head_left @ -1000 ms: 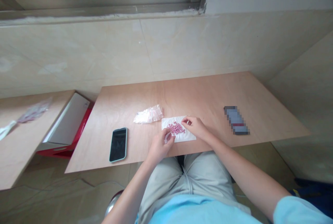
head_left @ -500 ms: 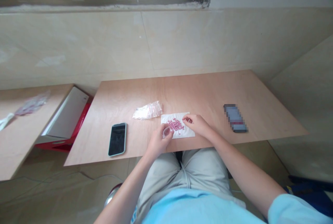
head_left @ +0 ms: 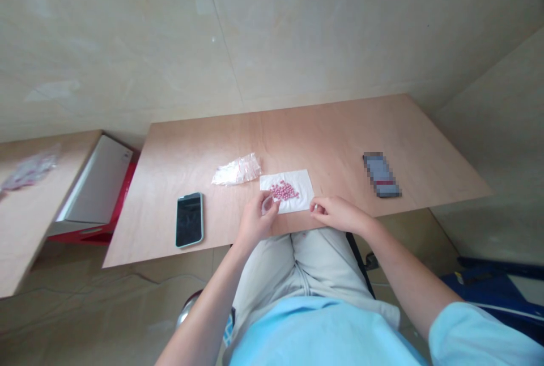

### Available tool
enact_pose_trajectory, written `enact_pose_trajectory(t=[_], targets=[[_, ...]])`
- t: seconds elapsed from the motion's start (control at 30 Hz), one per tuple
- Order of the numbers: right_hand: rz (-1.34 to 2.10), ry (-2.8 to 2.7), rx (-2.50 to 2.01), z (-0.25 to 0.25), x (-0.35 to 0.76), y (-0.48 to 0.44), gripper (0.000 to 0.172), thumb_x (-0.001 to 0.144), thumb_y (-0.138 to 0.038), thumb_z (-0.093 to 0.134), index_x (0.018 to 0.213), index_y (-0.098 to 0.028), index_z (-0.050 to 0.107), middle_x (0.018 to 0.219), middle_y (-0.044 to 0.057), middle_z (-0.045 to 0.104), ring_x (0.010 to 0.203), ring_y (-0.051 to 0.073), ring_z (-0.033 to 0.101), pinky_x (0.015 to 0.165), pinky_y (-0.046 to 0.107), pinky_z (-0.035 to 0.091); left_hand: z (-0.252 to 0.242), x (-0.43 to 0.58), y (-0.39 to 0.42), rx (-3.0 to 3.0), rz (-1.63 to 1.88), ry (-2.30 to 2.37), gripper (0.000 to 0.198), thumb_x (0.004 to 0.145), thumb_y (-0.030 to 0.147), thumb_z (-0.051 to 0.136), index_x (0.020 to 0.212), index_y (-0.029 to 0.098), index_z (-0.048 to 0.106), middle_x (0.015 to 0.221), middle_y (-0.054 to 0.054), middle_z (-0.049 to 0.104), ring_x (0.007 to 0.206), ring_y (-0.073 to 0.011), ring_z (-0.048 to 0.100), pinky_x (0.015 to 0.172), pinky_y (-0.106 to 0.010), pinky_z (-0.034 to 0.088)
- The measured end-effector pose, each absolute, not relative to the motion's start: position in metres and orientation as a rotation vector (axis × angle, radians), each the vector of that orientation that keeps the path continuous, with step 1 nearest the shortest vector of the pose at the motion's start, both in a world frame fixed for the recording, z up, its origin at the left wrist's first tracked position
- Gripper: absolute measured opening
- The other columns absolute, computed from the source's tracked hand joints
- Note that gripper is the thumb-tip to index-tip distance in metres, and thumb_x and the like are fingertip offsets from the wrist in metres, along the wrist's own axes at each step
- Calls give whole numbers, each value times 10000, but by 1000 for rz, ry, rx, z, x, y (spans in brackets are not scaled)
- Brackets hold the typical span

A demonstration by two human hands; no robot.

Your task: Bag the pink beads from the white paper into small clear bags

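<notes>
Your left hand [head_left: 257,216] holds a clear plastic piece [head_left: 267,204], thumb and fingers parted; your right hand [head_left: 334,212] is curled, its contents unclear. Pink beads [head_left: 284,190] lie on a white sheet [head_left: 300,203] near the counter's [head_left: 340,139] front edge.

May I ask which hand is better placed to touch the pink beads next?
Probably the left hand: it is right beside the pink beads, though it seems to hold something clear. The right hand is farther off, at the near right corner of the white paper.

Left grip [head_left: 256,220] holds clear plastic [head_left: 267,204] beside pink beads [head_left: 284,190] (spread on white sheet [head_left: 305,186]).
</notes>
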State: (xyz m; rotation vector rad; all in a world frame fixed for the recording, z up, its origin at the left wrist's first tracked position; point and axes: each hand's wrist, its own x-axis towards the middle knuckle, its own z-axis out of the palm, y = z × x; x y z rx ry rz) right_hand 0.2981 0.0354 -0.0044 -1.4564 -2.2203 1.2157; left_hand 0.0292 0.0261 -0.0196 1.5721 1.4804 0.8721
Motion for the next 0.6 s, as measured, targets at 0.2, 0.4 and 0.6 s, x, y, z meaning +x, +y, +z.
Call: enact_pose_trajectory(t=[0.2, 0.4, 0.6], targets=[[1254, -2270, -1433, -12, 285, -6, 156, 888, -239, 625, 959, -242, 763, 782, 16, 756, 691, 190, 689, 639, 266, 453, -17, 30, 26, 1609, 867, 1475, 245, 929, 427, 585, 1003, 196, 623, 853, -16, 644, 803, -163, 598, 738, -257, 449], [911, -2515, -1536, -45, 242, -38, 189, 833, -175, 690, 989, -234, 780, 821, 115, 766, 751, 286, 710, 704, 360, 503, -18, 33, 25, 1613, 866, 1452, 270, 923, 436, 591, 1047, 199, 630, 895, -24, 669, 827, -173, 627, 771, -271, 466], [566, -2739, -1729, -77, 199, -42, 329, 883, -36, 521, 1099, -114, 756, 977, 189, 770, 854, 291, 727, 813, 392, 560, -23, 35, 25, 1569, 885, 1451, 297, 888, 447, 631, 1057, 203, 636, 911, -36, 691, 876, -208, 661, 823, -312, 493]])
